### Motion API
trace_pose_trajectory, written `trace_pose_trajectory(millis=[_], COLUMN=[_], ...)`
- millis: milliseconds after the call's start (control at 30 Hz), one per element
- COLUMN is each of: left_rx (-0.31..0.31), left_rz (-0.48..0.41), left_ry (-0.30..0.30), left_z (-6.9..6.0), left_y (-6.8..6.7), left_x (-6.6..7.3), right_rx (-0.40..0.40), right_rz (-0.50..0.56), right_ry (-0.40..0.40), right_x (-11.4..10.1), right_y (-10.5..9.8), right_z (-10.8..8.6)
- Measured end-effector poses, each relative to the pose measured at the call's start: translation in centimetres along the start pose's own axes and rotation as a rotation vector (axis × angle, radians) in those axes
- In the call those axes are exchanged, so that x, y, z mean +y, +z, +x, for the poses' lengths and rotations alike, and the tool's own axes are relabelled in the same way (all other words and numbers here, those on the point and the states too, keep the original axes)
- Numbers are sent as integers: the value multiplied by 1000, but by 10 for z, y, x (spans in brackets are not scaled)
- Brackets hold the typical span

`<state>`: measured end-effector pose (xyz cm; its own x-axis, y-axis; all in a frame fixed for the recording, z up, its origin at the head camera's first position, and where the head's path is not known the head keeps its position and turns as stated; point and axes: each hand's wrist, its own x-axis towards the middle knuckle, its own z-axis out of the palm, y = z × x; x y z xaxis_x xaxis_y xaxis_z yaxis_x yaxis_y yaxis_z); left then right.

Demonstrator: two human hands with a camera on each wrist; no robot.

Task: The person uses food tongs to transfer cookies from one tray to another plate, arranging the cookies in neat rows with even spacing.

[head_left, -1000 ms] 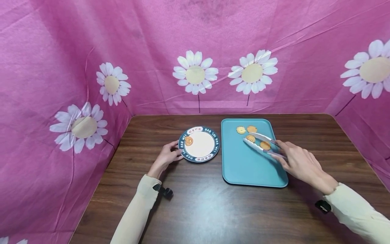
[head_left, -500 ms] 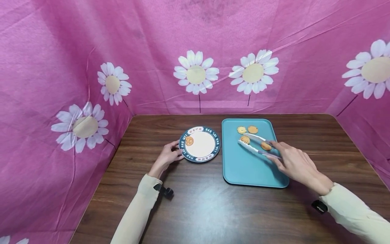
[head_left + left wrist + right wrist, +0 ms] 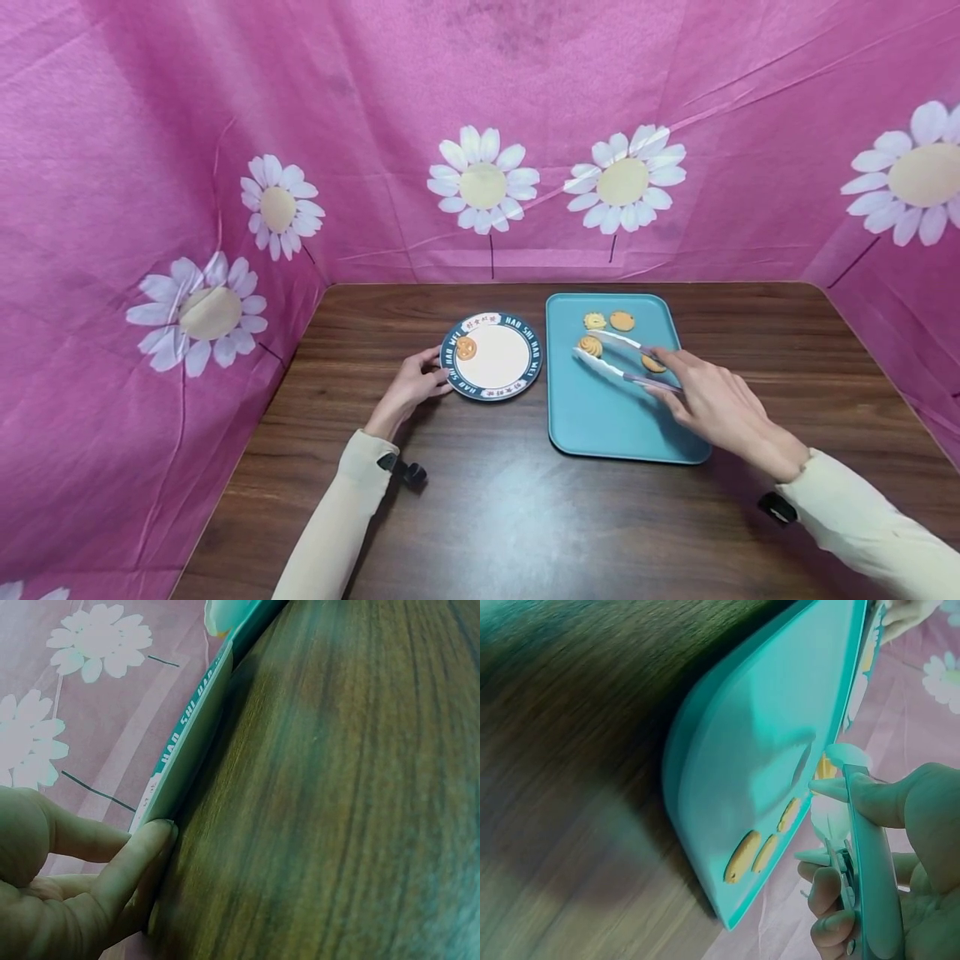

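My right hand (image 3: 723,408) grips a pair of tongs (image 3: 621,372) over the teal tray (image 3: 600,425). Between the tong tips sits a swirled cookie (image 3: 590,347), seen partly in the right wrist view, where it appears raised off the tray. Three other cookies lie on the tray: a pale scalloped cookie (image 3: 595,321), a round cookie (image 3: 622,321), and a plain cookie (image 3: 652,363) partly hidden by the tongs and hand. On the left, my left hand (image 3: 411,383) pinches the rim of a blue-edged white plate (image 3: 498,357). A brown cookie (image 3: 466,347) lies on that plate.
Plate and tray stand side by side on a dark wood table (image 3: 480,500), a narrow gap between them. A pink cloth (image 3: 375,208) with daisies hangs behind the table and along both sides.
My right hand has moved left with the tongs, and the swirled cookie between their tips has shifted left toward the plate. The left hand and plate stay in place.
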<state>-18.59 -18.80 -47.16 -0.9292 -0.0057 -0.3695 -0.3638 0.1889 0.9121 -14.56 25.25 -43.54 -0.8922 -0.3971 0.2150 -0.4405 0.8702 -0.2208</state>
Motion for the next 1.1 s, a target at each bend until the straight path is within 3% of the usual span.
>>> trace_pose_trajectory(millis=[1100], left_rx=[-2], left_rz=[-33], left_ry=[20], left_z=[1], left_y=[1], left_x=[-3], right_rx=[-5], right_rz=[66], right_ry=[-86], right_x=[-38], right_y=[18], right_z=[37])
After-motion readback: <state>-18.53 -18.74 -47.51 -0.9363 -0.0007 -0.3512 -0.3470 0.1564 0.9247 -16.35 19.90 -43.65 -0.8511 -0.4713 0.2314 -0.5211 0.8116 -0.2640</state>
